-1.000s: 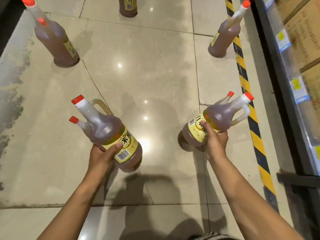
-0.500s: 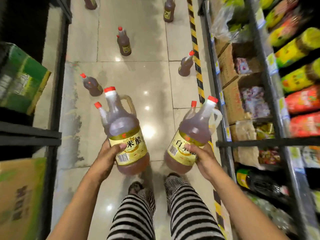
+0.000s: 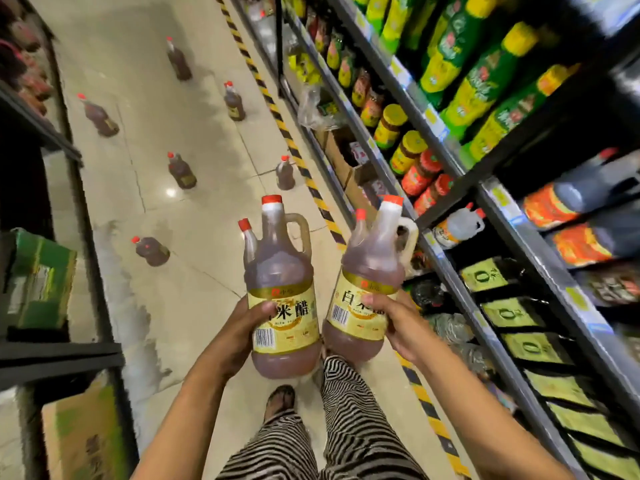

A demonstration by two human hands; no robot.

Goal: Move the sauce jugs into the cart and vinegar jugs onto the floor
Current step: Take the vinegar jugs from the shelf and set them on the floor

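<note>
I hold two brown vinegar jugs with red caps and yellow labels upright at waist height. My left hand (image 3: 242, 336) grips the left vinegar jug (image 3: 281, 289) by its label. My right hand (image 3: 394, 320) grips the right vinegar jug (image 3: 369, 282) the same way. The two jugs almost touch. Several more of the same jugs stand on the tiled floor ahead, among them one at the left (image 3: 151, 251), one in the middle (image 3: 181, 171) and one by the striped line (image 3: 285, 173). No cart is in view.
A stocked shelf rack (image 3: 485, 188) of bottles and jars runs along the right. A yellow-black striped line (image 3: 294, 147) edges the floor below it. A dark rack with green boxes (image 3: 38, 282) stands at the left. My striped trousers and feet (image 3: 282, 398) are below.
Both jugs have come up off the floor, from tilted to upright in front of me. The view has risen from the floor tiles and swung right onto the shelves.
</note>
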